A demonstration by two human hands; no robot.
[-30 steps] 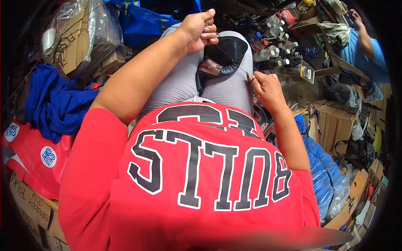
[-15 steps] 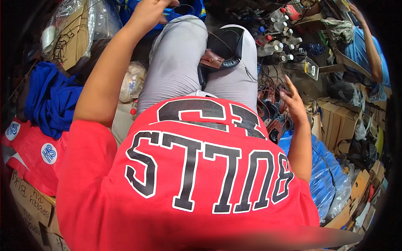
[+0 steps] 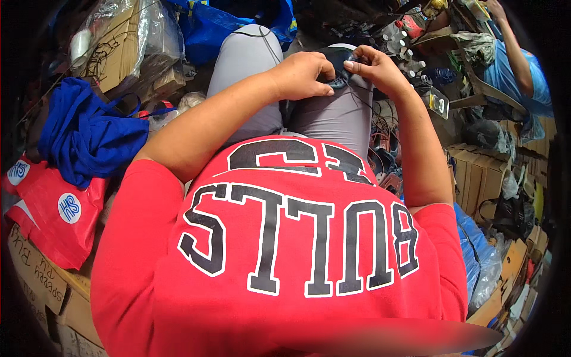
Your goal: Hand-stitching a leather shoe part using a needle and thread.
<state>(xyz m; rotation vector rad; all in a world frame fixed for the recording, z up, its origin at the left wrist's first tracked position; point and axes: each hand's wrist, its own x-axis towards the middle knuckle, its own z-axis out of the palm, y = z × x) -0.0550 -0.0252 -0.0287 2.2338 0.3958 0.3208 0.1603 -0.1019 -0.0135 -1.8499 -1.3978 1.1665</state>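
A dark leather shoe (image 3: 340, 62) lies on my right thigh, largely covered by my fingers. My left hand (image 3: 304, 76) comes over it from the left, with curled fingers and thumb closed at its near edge. At the shoe's right side, my right hand (image 3: 377, 68) has thumb and forefinger pinched together; what is between them is too small to make out. A thin dark cord (image 3: 275, 43) loops over my left knee toward my left hand. More of the cord hangs below the shoe on the right.
Shoes and dark cords (image 3: 385, 143) lie beside my right thigh. Beyond stand several plastic bottles (image 3: 395, 41). A blue bag (image 3: 208, 30) is past my left knee, and blue cloth (image 3: 89, 131) lies to the left. A co-worker's arm (image 3: 514, 50) shows at far right.
My left hand has come back from beyond the left knee, and my right hand has moved in from the right. Both are now at the shoe, hiding its brown part.
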